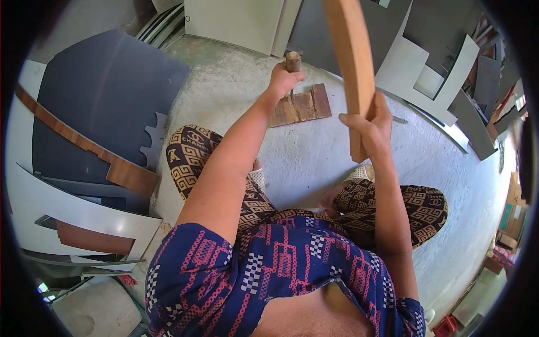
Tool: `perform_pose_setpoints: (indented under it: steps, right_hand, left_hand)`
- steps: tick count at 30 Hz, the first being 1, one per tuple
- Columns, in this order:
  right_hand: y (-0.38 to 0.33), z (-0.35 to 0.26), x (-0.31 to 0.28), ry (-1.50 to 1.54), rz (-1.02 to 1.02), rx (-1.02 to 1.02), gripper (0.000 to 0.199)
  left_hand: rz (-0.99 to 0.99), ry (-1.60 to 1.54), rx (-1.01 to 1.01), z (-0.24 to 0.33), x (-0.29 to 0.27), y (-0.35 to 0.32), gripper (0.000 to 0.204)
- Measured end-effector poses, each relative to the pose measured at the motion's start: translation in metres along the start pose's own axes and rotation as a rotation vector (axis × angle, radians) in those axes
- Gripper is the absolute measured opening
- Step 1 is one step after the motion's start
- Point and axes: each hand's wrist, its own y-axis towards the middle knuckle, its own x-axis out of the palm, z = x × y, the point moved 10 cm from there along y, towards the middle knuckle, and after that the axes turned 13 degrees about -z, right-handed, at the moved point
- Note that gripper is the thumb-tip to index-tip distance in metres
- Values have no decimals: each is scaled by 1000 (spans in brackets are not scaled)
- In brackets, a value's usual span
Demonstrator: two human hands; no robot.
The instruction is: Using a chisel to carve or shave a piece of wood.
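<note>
Head view shows the fingers of our left hand (pixel 284 80) wrapped around a wooden-handled tool (pixel 292 59), probably a chisel, stood nearly upright over the brown wooden board (pixel 297 110). Our right hand (pixel 376 128) grasps a long wooden bar (pixel 357 67) near its near end, with the bar held up off the floor (pixel 303 154). The board lies on that floor, far of our feet and left of the bar.

We judge the bar solid, stiff and fairly heavy, best gripped toward the near end, as here. The tool should be rigid, its handle dry enough not to slip; we would hold it low on the handle. The board seems stiff, but its pale, rough patch might splinter, so its smoother edges suit the fingers better.

Beyond, a dark panel (pixel 104 84) leans at left and pale cut sheets (pixel 407 64) stand far right. The bar's far end is cut off, our left fingers partly hide one another, and we cannot quite tell whether the tool's tip touches the wood.
</note>
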Motion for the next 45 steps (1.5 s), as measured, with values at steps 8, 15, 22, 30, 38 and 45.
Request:
perform_pose_setpoints:
  steps: [8, 15, 22, 30, 38, 45]
  right_hand:
    - [-2, 4, -28, 12, 84, 52, 61]
    - [-4, 2, -25, 9, 37, 69, 64]
    - [-10, -10, -25, -59, 120, -69, 67]
    - [-13, 10, -11, -261, 97, -101, 66]
    - [-15, -27, 8, -200, -24, -70, 68]
    - [0, 43, 10, -531, -177, 251, 64]
  left_hand:
    - [-90, -95, 195, 38, 54, 9, 16]
    - [-86, -20, 173, 8, 62, 26, 26]
    - [-123, 4, 144, -3, 68, 26, 31]
    - [-121, 17, 118, 2, 71, 25, 30]
    - [-87, -79, 241, -14, 58, 40, 28]
    - [-196, -319, 352, 10, 67, 18, 25]
